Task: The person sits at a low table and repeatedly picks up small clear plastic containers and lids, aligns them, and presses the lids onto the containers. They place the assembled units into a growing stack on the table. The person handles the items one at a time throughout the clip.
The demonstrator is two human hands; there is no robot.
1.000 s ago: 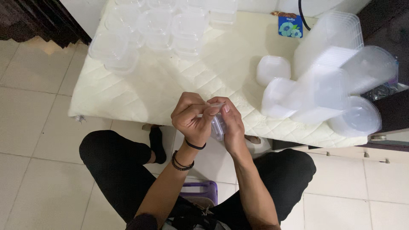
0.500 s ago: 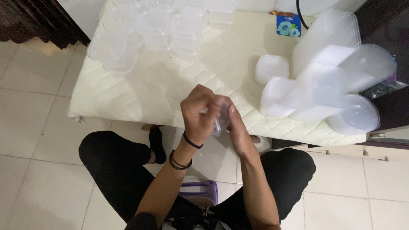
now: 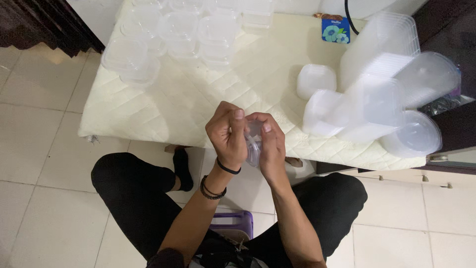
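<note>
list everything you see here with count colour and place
small clear container: one, see-through, held between both hands
lidded clear tubs: about a dozen, far left of pad
nested tub stacks: several, cloudy white, lying at right
single tub: one, white, middle right
small packet: one, blue, far edge
quilted pad: one, cream, on tiled floor
stool: one, purple, under the person
wristbands: black, left wrist
left hand: gripping container
right hand: gripping container

A cream quilted surface (image 3: 198,99) carries a cluster of clear square plastic containers (image 3: 183,30) at its far end, tilted stacks of translucent plastic tubs (image 3: 382,84) at the right, and a small blue flowered packet (image 3: 335,31). A purple plastic stool (image 3: 234,226) stands on the white tiled floor (image 3: 39,149).
</note>
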